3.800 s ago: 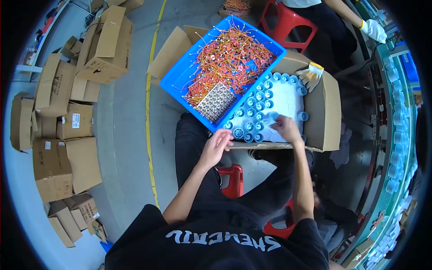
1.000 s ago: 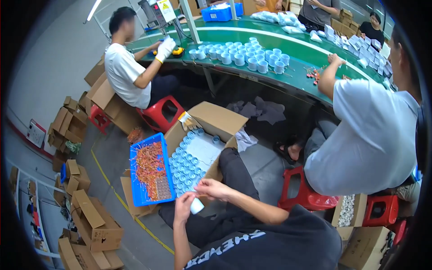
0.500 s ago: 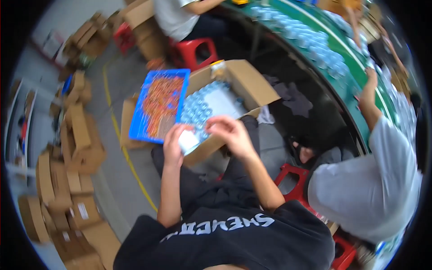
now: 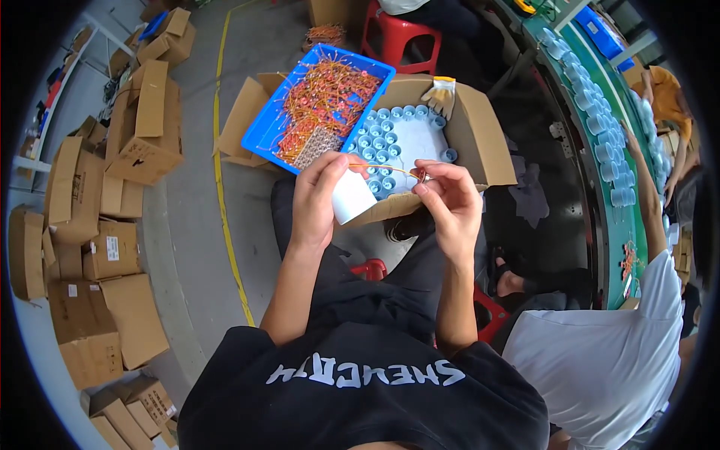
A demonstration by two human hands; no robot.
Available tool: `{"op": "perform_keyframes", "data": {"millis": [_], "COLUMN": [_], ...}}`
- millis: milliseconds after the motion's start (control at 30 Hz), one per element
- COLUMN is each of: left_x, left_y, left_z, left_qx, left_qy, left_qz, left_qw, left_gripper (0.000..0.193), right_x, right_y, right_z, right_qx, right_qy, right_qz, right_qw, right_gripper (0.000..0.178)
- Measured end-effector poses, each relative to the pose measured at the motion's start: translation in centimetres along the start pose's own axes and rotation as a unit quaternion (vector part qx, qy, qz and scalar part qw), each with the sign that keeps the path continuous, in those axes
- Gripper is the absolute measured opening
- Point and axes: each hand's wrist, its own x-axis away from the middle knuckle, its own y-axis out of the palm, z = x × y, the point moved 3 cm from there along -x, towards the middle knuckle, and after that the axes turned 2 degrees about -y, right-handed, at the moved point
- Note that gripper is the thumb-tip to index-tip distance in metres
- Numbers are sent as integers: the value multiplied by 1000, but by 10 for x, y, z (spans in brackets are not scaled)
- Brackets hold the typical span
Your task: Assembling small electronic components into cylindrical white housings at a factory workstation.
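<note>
My left hand [image 4: 315, 201] is closed around a white, smooth-sided cup [image 4: 353, 198], tilted in front of the box. Between my hands runs a thin orange-yellow wire [image 4: 386, 167]; its left end disappears at my left thumb. With thumb and fingers, my right hand [image 4: 454, 201] pinches a small dark round part [image 4: 420, 175] at the wire's other end. Beyond my hands, an open cardboard box [image 4: 486, 135] holds rows of pale blue cups [image 4: 381, 142] on a white sheet. A blue tray [image 4: 259, 140] of tangled orange and red wired parts rests across its left side.
A work glove [image 4: 441, 96] hangs on the box's far edge. Cardboard boxes [image 4: 142, 135] line the left, beyond a yellow floor line [image 4: 222, 150]. To the right, a person in a white shirt [image 4: 592, 360] reaches over a green conveyor [image 4: 615, 225] carrying cups. A red stool [image 4: 401, 41] stands ahead.
The view has shifted, bringing the box and tray higher in the picture. My right hand now shows a wire part pinched in its fingers, with the wire stretched across to my left hand.
</note>
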Motion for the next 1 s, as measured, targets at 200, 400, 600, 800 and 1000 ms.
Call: {"op": "perform_keyframes", "data": {"millis": [200, 400, 600, 800, 1000], "left_x": [-1, -1, -7, -2, -2], "left_y": [-24, -32, -37, -34, -33], "left_z": [-9, -47, -54, -45, -45], "left_qx": [73, 423, 409, 387, 359], "left_qy": [-24, -138, -95, -111, -124], "left_qz": [42, 49, 44, 2, 10], "left_qw": [996, 894, 906, 916, 925], "left_gripper": [29, 39, 40, 47, 50], "right_x": [4, 23, 33, 31, 25], "right_y": [10, 23, 34, 39, 42], "right_z": [8, 4, -1, -2, -2], "right_qx": [89, 56, 103, 186, 263], "right_qy": [-51, -60, -85, -109, -105], "right_qz": [-21, 6, -25, -37, -66], "right_qw": [995, 997, 991, 976, 957], "right_gripper": [26, 29, 29, 27, 24]}}
